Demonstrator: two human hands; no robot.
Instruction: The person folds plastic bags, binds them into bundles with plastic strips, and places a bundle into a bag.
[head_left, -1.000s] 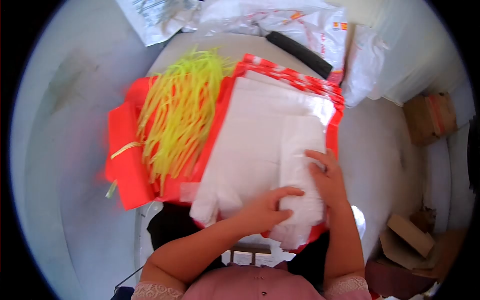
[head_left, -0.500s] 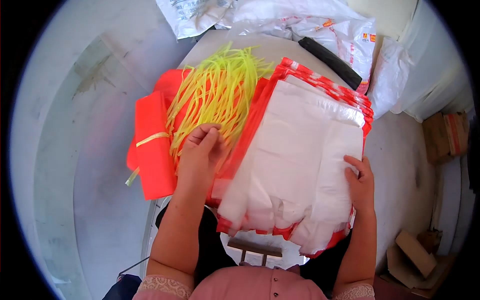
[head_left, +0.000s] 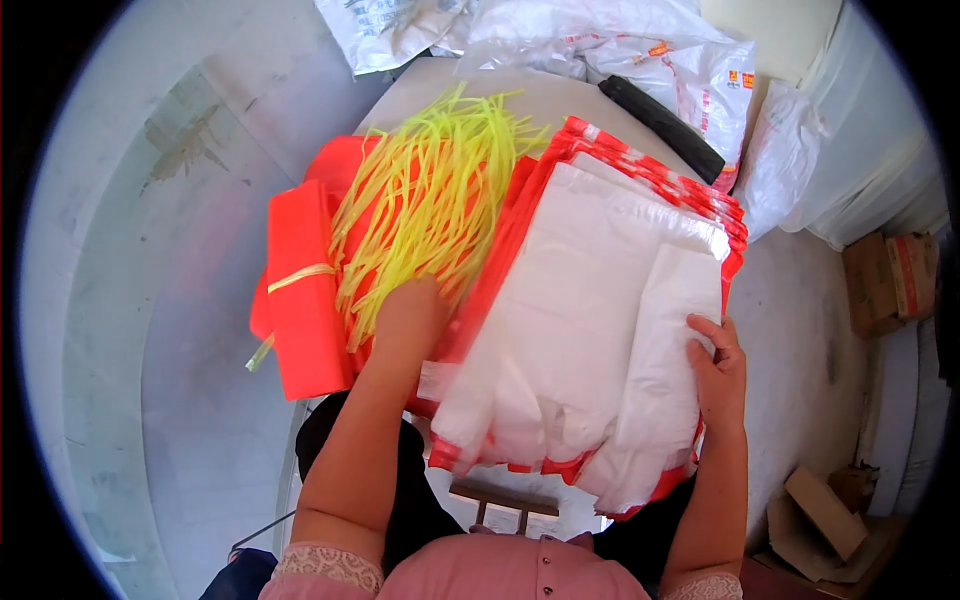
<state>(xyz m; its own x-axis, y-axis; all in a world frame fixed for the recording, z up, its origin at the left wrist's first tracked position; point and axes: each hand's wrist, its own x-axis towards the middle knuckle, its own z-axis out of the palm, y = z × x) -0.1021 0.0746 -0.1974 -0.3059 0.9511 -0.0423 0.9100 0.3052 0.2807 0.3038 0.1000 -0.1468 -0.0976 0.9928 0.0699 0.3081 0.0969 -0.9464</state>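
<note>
A stack of red-and-white plastic bags [head_left: 625, 240] lies across my lap and the work surface, a white bag on top with a fold along its right side. My right hand [head_left: 718, 370] is closed on the right edge of this top plastic bag, fingers over it and thumb toward me. My left hand [head_left: 412, 305] is turned back-up at the left side of the stack, against the lower ends of a bundle of yellow ties [head_left: 430, 190]. Its fingers are hidden. Left of the ties lies a folded red bundle [head_left: 305, 330] bound with a yellow strip.
A black roll [head_left: 662, 128] lies behind the stack, near white printed sacks [head_left: 690, 90]. Cardboard boxes [head_left: 885, 280] stand at the right, and an opened carton [head_left: 825, 525] sits low on the floor. A brown wooden stool [head_left: 505, 497] shows between my knees.
My left hand has turned over, its fingers passing out of sight, and shifted slightly down. The fold on the top bag's right side has grown wider. My right hand stays nearly in place.
</note>
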